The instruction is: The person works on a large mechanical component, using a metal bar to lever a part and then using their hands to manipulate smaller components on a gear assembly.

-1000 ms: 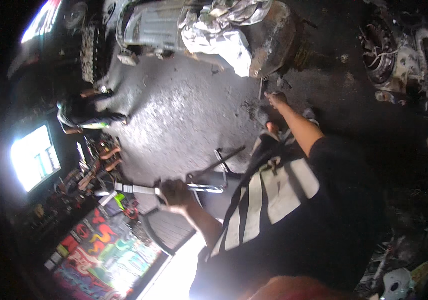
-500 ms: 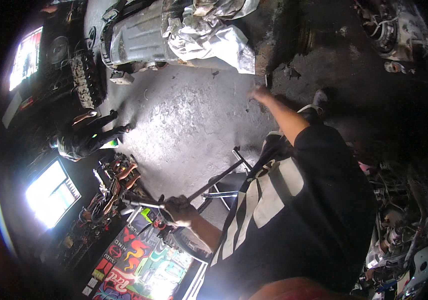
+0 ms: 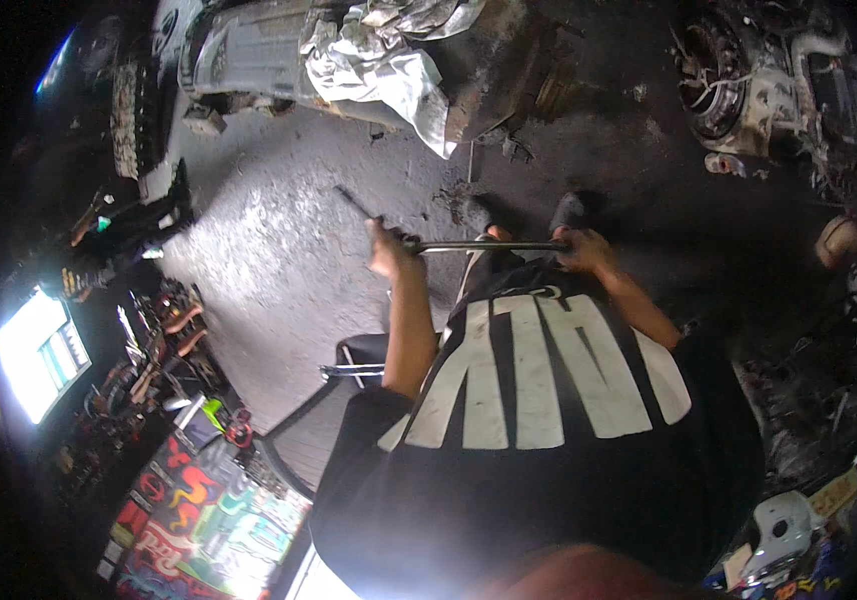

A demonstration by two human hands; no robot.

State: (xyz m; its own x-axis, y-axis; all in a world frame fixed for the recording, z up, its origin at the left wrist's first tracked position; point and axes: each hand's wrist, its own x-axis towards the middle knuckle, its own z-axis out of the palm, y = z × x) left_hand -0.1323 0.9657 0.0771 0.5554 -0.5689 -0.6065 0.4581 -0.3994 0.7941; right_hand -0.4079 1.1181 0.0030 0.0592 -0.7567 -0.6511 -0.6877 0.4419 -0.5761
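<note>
A long dark metal bar (image 3: pixel 478 246) with a bent end is held level in front of my chest, above the grey concrete floor (image 3: pixel 258 250). My left hand (image 3: pixel 388 252) grips it near the bent left end. My right hand (image 3: pixel 580 248) is closed around its right end. Below my arms shows my black shirt with large white shapes (image 3: pixel 538 380). My two dark shoes (image 3: pixel 570 210) stand on the floor just beyond the bar.
A vehicle body part draped with a white cloth (image 3: pixel 378 60) lies ahead. An engine-like assembly (image 3: pixel 748 80) sits at the upper right. A metal-framed stool (image 3: pixel 358 362) stands at my left. Tools (image 3: pixel 163 340) and a colourful painted board (image 3: pixel 208 520) lie lower left; a person (image 3: pixel 108 240) crouches left.
My left hand lifted the bar from beside the stool up in front of me. My right hand came back from reaching forward and took hold of the bar's other end.
</note>
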